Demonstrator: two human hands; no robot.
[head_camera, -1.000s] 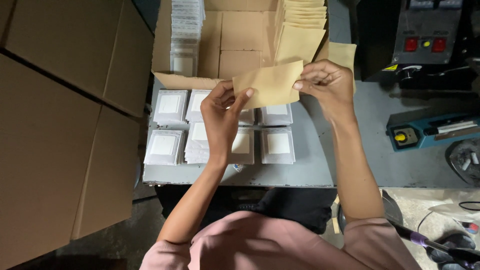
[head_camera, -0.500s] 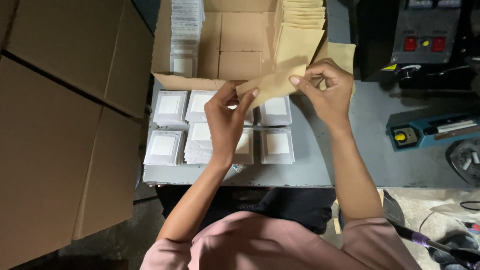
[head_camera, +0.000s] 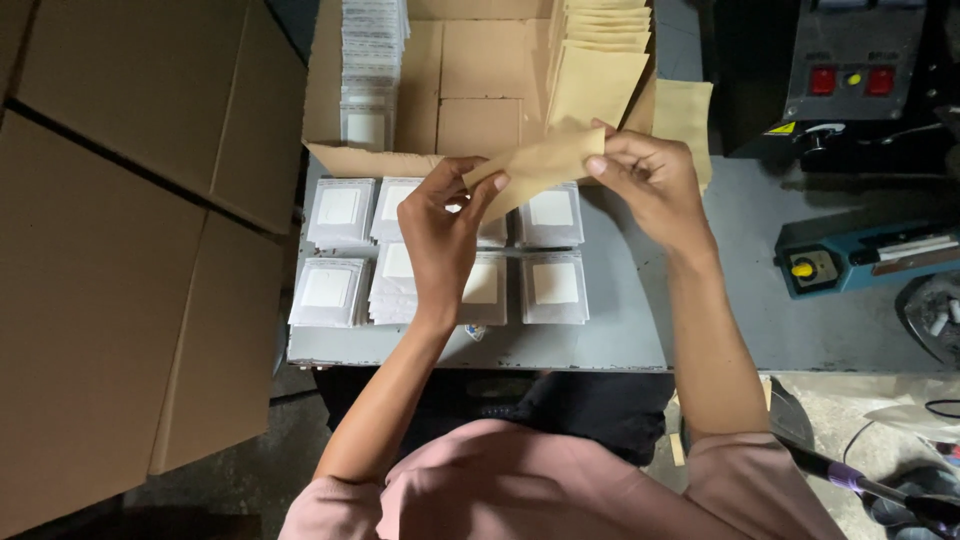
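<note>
grey table (head_camera: 620, 330) under dim light carries stacks of white packets (head_camera: 440, 255), an open cardboard box (head_camera: 480, 90) behind them. above the packets, the left hand (head_camera: 440, 235) pinches the near end of a brown paper envelope (head_camera: 545, 165), fingers closed on it; the right hand (head_camera: 650, 180) grips its other end, thumb and fingertips pressed together.

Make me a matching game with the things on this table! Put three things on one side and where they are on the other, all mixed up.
Things:
1. brown envelope
2. white packets
3. blue machine

Places:
A. in stacks on the grey table
B. at the table's right side
C. held between the left hand and right hand

Pairs: 1-C, 2-A, 3-B
</note>
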